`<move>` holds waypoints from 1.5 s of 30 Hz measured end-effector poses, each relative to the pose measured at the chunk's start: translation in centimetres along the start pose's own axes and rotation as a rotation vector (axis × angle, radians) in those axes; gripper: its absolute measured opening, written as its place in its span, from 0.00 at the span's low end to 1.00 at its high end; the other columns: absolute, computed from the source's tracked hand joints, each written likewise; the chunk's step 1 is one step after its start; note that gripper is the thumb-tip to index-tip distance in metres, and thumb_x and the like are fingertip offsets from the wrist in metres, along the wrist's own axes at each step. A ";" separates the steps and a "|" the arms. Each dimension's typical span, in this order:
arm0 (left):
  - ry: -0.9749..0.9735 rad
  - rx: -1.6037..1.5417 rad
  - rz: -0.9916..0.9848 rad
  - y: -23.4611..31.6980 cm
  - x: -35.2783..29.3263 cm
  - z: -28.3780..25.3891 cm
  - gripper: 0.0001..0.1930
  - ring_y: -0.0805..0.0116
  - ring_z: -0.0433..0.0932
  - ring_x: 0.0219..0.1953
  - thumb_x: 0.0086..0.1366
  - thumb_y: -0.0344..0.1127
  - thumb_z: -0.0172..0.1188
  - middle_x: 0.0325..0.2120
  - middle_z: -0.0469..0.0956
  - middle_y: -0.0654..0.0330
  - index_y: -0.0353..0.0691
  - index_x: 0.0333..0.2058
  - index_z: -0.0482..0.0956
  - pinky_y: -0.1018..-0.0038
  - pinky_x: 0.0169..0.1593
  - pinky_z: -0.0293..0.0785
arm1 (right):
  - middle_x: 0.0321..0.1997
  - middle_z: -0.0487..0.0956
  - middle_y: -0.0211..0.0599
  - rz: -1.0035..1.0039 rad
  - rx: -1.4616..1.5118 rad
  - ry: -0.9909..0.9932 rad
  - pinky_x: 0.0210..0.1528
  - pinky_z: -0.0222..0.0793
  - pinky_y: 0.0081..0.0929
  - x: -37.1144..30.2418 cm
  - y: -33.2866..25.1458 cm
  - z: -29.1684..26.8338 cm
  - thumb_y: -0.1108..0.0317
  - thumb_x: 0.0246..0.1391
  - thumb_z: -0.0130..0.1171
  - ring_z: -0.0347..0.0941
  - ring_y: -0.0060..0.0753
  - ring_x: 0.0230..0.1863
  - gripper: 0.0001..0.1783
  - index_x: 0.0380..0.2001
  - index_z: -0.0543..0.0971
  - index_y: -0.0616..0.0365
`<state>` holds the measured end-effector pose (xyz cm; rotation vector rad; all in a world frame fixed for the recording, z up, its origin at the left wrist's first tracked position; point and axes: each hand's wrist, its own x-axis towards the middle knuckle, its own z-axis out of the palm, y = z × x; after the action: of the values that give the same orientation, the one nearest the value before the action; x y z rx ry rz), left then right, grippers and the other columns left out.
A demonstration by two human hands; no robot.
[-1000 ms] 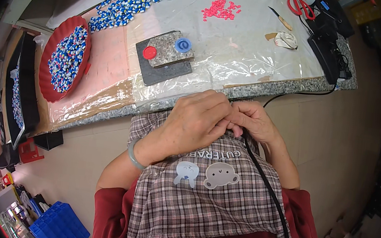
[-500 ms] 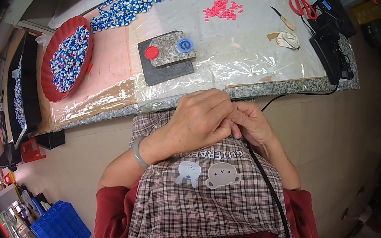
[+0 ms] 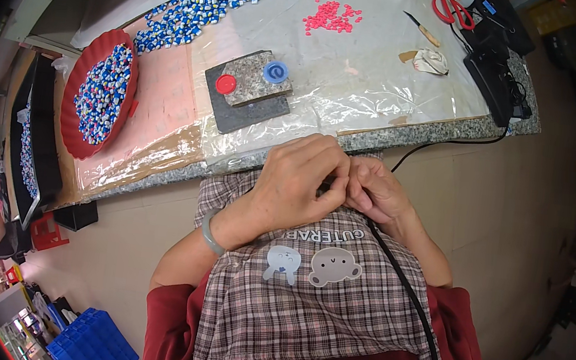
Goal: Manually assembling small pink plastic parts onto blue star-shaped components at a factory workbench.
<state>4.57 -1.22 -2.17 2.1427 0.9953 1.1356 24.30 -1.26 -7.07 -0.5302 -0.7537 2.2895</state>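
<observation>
A: How are the hands?
B: The left hand (image 3: 295,181) and right hand (image 3: 376,191) are curled, fingertips pinched together over the plaid apron (image 3: 303,290) beside a black cable (image 3: 404,288); what they grip is hidden.
A: Changed?
B: Hardly; both sit slightly nearer the granite table edge (image 3: 409,134).
A: Room?
B: The stone block (image 3: 248,92) lies well beyond.

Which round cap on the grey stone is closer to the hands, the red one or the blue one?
The red cap. It sits at the stone's left corner; the blue cap lies farther back.
</observation>
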 end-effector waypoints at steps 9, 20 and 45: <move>-0.005 -0.233 -0.123 0.7 0.4 -0.1 0.08 0.64 0.79 0.31 0.55 0.18 0.60 0.31 0.77 0.55 0.33 0.34 0.78 0.73 0.34 0.77 | 0.15 0.69 0.25 -0.025 -0.082 -0.007 0.23 0.54 0.15 -0.2 -0.6 -0.6 0.51 0.64 0.59 0.61 0.16 0.16 0.22 0.24 0.77 0.58; 0.122 -0.230 -0.261 0.3 0.3 -0.1 0.08 0.69 0.78 0.31 0.58 0.17 0.57 0.33 0.77 0.56 0.32 0.35 0.78 0.77 0.35 0.75 | 0.36 0.79 0.39 -0.119 -0.225 0.135 0.39 0.70 0.23 -0.3 -2.2 0.9 0.65 0.69 0.51 0.75 0.28 0.35 0.11 0.43 0.75 0.62; -0.016 -0.272 -0.068 1.2 1.7 -0.5 0.10 0.65 0.79 0.36 0.56 0.19 0.61 0.36 0.79 0.56 0.35 0.37 0.79 0.74 0.38 0.76 | 0.10 0.69 0.24 0.025 0.229 -0.334 0.16 0.52 0.18 -0.1 -0.7 -0.3 0.41 0.57 0.60 0.59 0.16 0.10 0.27 0.19 0.74 0.53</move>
<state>5.22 -0.50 -0.20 1.8859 0.8471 1.1481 24.88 -0.78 -6.87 -0.0515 -0.6278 2.4784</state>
